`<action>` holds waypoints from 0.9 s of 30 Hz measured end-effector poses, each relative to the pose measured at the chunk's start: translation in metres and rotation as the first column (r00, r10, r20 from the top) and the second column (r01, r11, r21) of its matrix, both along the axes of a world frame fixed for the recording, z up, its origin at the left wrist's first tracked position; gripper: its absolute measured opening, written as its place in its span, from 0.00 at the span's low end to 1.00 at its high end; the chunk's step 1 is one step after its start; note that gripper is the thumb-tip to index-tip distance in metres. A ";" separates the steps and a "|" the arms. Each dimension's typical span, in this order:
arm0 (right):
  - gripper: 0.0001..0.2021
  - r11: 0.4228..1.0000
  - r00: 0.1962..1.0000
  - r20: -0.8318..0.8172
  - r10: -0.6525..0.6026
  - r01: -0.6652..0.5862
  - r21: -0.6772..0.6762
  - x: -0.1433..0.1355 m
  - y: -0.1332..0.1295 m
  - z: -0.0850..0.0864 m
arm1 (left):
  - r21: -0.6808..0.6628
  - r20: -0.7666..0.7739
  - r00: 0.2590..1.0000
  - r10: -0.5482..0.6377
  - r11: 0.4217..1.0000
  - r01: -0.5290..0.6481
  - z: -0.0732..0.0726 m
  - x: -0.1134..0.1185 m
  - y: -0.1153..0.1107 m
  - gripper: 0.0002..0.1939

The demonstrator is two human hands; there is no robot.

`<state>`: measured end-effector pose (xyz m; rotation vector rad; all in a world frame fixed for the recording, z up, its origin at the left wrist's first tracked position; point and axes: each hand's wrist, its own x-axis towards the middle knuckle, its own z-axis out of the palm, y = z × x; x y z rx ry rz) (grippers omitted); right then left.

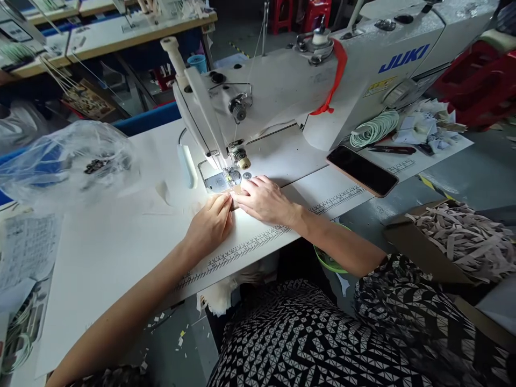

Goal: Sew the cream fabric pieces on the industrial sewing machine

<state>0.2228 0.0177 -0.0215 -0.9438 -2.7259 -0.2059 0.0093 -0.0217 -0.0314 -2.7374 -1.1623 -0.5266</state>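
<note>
A small beige piece of fabric (238,190) lies at the front of the needle plate (216,183), just before the presser foot (232,176) of a white sewing machine (278,80). My left hand (212,221) pinches its near left edge, fingers pressed together. From the right, my right hand (265,200) holds the same piece, thumb close to the left fingertips and the other fingers bent over it. Much of the fabric is hidden under both hands. Lamp light falls around the needle, and a small round metal disc (247,176) sits beside the right fingertips.
A phone (363,171) lies right on the ruler-marked table (121,236), near dark-handled tools (392,150) and coiled pale cord (374,129). Left stands a clear plastic bag (68,161) with small dark parts. A box of fabric strips (467,242) is at lower right.
</note>
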 end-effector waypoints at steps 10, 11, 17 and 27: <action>0.16 0.982 0.970 -0.159 -0.184 0.175 -0.070 0.007 0.016 -0.008 | -0.023 -0.008 0.997 0.080 0.997 -0.080 -0.007 -0.002 0.030 0.22; 0.16 0.982 0.970 -0.159 -0.183 0.173 -0.074 0.008 0.016 -0.008 | -0.034 0.002 0.996 0.084 0.996 -0.084 -0.007 -0.002 0.032 0.22; 0.15 0.981 0.970 -0.155 -0.187 0.176 -0.079 0.010 0.015 -0.008 | -0.083 0.030 0.994 0.109 0.991 -0.106 -0.007 0.000 0.036 0.22; 0.16 0.956 0.959 -0.151 -0.240 0.206 -0.210 0.010 0.014 0.002 | -0.145 0.013 0.992 0.129 0.981 -0.126 -0.003 0.001 0.036 0.22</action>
